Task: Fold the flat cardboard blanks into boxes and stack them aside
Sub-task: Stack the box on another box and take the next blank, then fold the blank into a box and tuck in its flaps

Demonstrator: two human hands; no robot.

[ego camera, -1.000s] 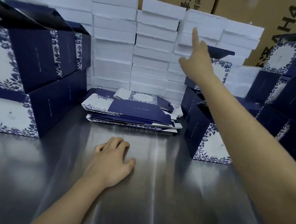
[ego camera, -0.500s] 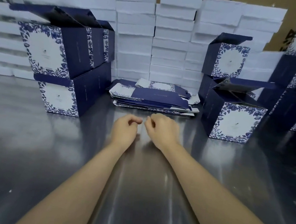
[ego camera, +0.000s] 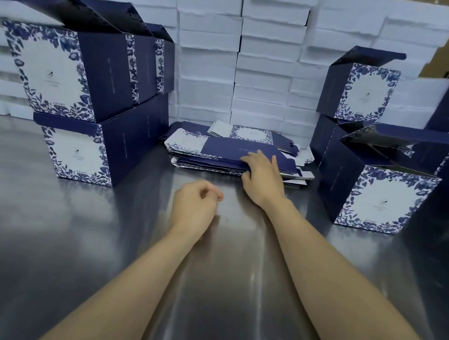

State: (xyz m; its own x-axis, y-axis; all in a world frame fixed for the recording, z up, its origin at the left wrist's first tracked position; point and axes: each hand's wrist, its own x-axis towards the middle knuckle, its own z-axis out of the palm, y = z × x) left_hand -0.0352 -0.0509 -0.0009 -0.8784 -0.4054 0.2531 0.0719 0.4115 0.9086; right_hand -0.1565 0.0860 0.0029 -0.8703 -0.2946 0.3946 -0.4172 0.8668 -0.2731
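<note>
While our right hand [ego camera: 262, 177] sits on the pile: its fingers lie over the top blank [ego camera: 228, 148] and the thumb hooks the near edge, so we read it as grasping that blank. We cannot tell how many sheets are caught between thumb and fingers.
Left hand [ego camera: 195, 205]: loosely curled and holding nothing, it rests on the steel table [ego camera: 74, 237] just near of the pile and to the left of our right wrist.
Flat blanks [ego camera: 208, 160]: a low, ragged pile at the far middle of the table. It lies between the left folded boxes [ego camera: 89, 80] and the right folded boxes [ego camera: 380, 195], in front of the white cartons [ego camera: 266, 64].
Risk, double pick: the sheets are thin and their edges are uneven, so our thumb may lift two or three together.
Risk, pile slide: nothing pins the pile, and the steel looks slick. A one-handed pull toward us could drag the lower sheets along or fan them out, and we think the idle left hand should hold them down.
Risk, creased flap: gripping only one near edge could bend the blank as it comes up.
Risk, right stack: its near box stands with flaps raised, close beside the pile. If we swing the blank out to the right, we could clip it.
Risk, left stack: the upper box sits offset on the lower one, so a knock might shift it.
</note>
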